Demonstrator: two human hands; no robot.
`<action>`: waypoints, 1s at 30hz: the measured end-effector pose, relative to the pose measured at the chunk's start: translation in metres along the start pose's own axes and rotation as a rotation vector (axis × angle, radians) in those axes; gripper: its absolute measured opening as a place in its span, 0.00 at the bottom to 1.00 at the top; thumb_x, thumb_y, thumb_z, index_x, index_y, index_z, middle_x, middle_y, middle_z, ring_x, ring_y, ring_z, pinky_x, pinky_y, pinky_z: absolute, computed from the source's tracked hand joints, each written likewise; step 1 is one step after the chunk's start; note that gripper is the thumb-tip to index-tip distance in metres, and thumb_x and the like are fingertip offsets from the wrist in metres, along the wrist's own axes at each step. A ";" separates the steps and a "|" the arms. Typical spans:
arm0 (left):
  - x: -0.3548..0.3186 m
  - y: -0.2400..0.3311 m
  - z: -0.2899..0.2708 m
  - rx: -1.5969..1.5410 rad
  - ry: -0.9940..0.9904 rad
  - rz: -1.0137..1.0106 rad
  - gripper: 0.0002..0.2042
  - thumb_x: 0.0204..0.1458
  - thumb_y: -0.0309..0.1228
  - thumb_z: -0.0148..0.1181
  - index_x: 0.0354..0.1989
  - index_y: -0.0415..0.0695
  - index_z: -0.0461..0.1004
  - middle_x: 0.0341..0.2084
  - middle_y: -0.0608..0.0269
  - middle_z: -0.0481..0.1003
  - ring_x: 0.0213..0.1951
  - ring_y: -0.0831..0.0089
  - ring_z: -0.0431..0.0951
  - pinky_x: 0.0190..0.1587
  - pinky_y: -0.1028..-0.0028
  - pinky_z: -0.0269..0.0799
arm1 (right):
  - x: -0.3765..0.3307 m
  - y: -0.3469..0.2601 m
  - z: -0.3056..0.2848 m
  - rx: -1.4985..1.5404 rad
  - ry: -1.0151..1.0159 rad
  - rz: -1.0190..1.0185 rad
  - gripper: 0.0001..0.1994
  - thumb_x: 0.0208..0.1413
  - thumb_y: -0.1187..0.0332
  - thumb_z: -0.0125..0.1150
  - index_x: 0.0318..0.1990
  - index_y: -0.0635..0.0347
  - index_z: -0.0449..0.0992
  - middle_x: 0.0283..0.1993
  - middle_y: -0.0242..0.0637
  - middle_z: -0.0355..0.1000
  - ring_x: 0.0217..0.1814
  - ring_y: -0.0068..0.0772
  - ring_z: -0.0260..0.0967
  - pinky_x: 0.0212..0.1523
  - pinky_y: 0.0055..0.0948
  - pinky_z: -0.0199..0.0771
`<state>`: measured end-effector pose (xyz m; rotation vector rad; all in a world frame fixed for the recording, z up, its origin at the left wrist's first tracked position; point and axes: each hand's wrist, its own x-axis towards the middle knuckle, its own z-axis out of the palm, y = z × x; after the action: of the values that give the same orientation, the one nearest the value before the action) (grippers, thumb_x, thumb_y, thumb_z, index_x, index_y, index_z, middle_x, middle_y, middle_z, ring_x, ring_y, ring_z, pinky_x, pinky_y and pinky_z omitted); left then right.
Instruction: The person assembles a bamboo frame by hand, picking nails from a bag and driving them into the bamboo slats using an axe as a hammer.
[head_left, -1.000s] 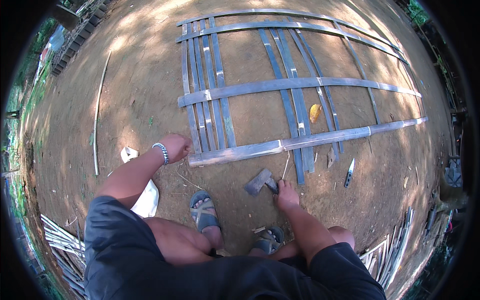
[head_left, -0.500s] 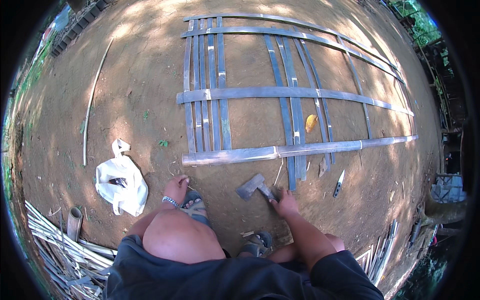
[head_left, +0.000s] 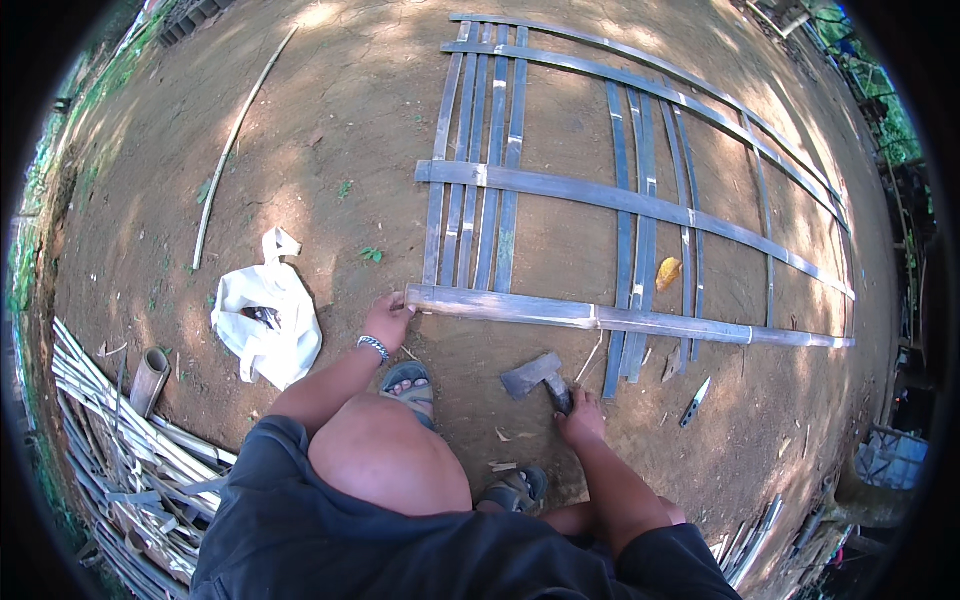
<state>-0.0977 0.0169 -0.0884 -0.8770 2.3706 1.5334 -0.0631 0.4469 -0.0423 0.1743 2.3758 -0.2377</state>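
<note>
The left hand [head_left: 388, 318], circled at the wrist by a chain bracelet [head_left: 373, 346], is held at the left end of a bamboo pole [head_left: 640, 322], its fingertips brought to the corner; whether its grip is closed on the pole or only rested against it cannot be told. The grip of the right hand [head_left: 582, 420] is closed around the handle of a hatchet [head_left: 535, 375], whose head is laid on the bare ground [head_left: 350, 180], on the near side of the pole. Beyond the pole, a wide strip [head_left: 570, 190] and two narrower strips [head_left: 600, 71] are laid out lengthwise, and all are crossed by slats [head_left: 511, 150]. Five of these are grouped closely at the left; others are gathered nearer the middle, and some of their ends are extended past the pole toward the person. A yellow leaf [head_left: 668, 273] is seen between the middle slats. To the right of the hatchet, a knife [head_left: 694, 402] is laid with its blade pointed away from the person. At the left, well apart from the pole, a white bag [head_left: 292, 342] is set down, and a long thin stick [head_left: 237, 137] is laid beyond it. At the lower left, a bamboo tube [head_left: 150, 382] is tilted beside piled split bamboo [head_left: 150, 440]. Sandals [head_left: 408, 385] are worn on both feet.
</note>
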 end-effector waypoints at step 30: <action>0.011 -0.078 -0.146 0.680 0.613 -0.421 0.27 0.58 0.35 0.66 0.68 0.47 0.72 0.59 0.37 0.71 0.62 0.41 0.73 0.64 0.54 0.70 | 0.005 -0.031 -0.016 -0.035 -0.083 0.195 0.36 0.52 0.61 0.70 0.68 0.57 0.63 0.68 0.52 0.65 0.69 0.59 0.68 0.68 0.49 0.72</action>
<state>-0.0395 -0.1384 -0.0879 -1.6516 2.5478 0.2639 -0.0832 0.4206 -0.0299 0.3699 2.2611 -0.1085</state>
